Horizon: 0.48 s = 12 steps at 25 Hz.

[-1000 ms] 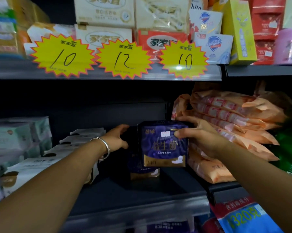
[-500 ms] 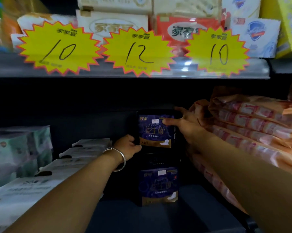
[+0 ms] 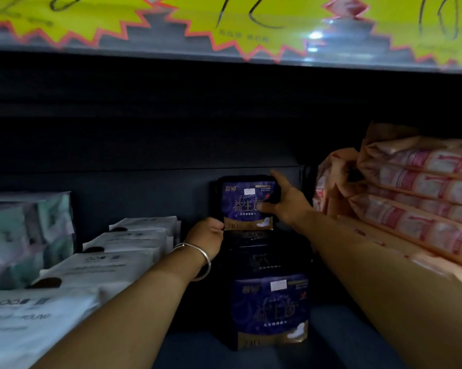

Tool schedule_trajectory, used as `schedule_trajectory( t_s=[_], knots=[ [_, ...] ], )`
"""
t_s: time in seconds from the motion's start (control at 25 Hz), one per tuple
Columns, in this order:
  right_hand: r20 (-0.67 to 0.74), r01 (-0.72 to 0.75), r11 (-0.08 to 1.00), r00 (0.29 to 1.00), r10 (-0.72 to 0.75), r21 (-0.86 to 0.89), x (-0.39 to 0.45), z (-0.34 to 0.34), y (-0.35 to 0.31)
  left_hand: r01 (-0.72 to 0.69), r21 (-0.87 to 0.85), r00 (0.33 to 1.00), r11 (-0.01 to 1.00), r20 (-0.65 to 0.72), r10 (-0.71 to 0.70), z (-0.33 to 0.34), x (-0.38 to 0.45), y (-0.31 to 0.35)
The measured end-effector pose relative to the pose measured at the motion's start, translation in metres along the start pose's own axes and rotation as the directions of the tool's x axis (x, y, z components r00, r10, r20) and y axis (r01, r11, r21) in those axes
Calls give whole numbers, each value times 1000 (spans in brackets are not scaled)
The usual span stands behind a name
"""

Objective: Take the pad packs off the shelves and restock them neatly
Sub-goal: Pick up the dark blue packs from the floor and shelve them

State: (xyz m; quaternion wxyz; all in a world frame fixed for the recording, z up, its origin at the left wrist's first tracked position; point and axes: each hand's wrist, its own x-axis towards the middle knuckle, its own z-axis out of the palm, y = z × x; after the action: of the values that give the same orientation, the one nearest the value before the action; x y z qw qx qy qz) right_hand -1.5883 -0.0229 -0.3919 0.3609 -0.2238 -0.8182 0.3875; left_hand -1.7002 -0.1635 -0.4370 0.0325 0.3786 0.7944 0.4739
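From the head camera, both arms reach deep into a dark shelf [image 3: 171, 350]. At the back stands a purple pad pack [image 3: 244, 206], upright, with its front facing out. The left hand [image 3: 205, 235] is curled at the pack's bottom left corner and pinches it there. A silver bracelet [image 3: 197, 258] sits on that wrist. The right hand [image 3: 287, 205] holds the pack's right side, with the thumb laid across the front and the pointer finger up along the top corner. The pack sits on top of more dark packs [image 3: 261, 257] that are hard to see in the shadow. In front of them, closer to the camera, stands another purple pack [image 3: 272, 311], also upright on the shelf. To the left lies a row of white pad packs [image 3: 99, 265], one behind the other, and pale green packs [image 3: 30, 235] stand past them. To the right is a pile of orange pad packs [image 3: 416, 198], stacked flat. Up top, yellow star price tags [image 3: 251, 17] hang on the edge of the shelf above, blurry, with numbers written by hand.
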Motion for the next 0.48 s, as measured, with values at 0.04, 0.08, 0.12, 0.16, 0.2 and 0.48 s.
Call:
schedule_trajectory(
  t_s=[0.04, 0.08, 0.12, 0.16, 0.2, 0.48],
  knots=[
    [-32, 5, 997, 999, -7, -80, -2, 2, 0, -7, -17, 1000, 1000, -12, 7, 0, 0, 1],
    [-67, 3, 985, 998, -15, -175, -3, 5, 0, -7, -31, 1000, 1000, -15, 7, -1, 0, 2],
    [-96, -7, 961, 995, -21, -276, -4, 7, -1, -14, -40, 1000, 999, -11, 13, -1, 0, 2],
    [-116, -21, 930, 993, -23, -366, -4, 8, -1, -12, -49, 1000, 999, 7, 12, -1, 0, 3],
    [-127, -36, 896, 992, -23, -443, -4, 10, -2, -11, -58, 999, 998, 31, 12, 0, 0, 5],
    [-137, -89, 793, 991, 7, -602, 3, 10, -8, 16, 1, 989, 1000, 145, -16, 2, 6, 7]
  ],
)
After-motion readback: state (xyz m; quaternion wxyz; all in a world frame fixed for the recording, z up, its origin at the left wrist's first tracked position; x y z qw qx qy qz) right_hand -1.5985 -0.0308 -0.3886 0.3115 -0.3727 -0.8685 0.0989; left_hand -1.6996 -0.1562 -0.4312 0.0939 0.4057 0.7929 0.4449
